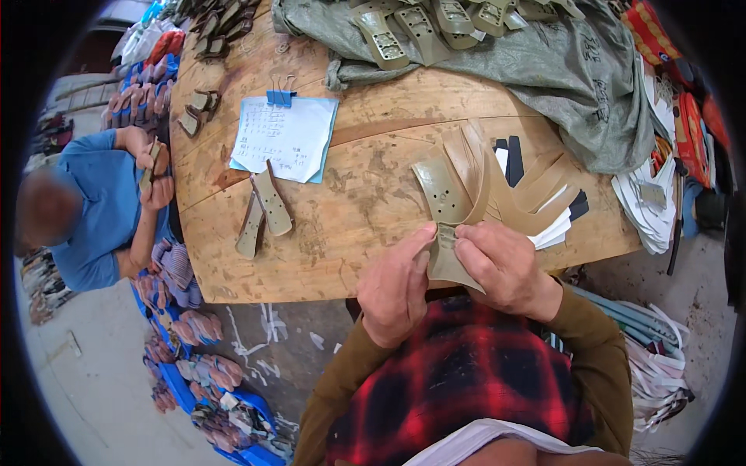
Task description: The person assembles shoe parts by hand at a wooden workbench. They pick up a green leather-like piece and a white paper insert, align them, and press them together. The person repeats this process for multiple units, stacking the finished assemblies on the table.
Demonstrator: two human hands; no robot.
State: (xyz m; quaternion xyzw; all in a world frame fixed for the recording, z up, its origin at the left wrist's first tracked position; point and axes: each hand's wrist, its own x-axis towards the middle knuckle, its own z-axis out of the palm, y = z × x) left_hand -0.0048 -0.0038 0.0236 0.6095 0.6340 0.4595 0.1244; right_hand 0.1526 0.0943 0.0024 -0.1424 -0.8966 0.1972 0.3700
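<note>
Both my hands are closed at the table's near edge around a glossy khaki shoe heel piece (452, 265) with a ribbed, hollow part facing up. My left hand (396, 287) grips its left side with thumb and fingers. From the right, my right hand (501, 264) pinches it, knuckles bent. Directly beyond my fingertips lies another khaki part with small holes (439, 190); I cannot tell whether it joins the held piece. Beside it, tan strips (474, 167) curve across the table, and more tan strips (536, 202) fan out over white and black strips.
Two khaki heel pieces (268, 203) lie left of centre, below a clipped stack of written sheets (284, 140). A grey-green sack (559, 85) at the back bears several heel pieces (381, 39). At left, a person in blue (101, 202) handles a similar part. White strips (653, 373) hang at right.
</note>
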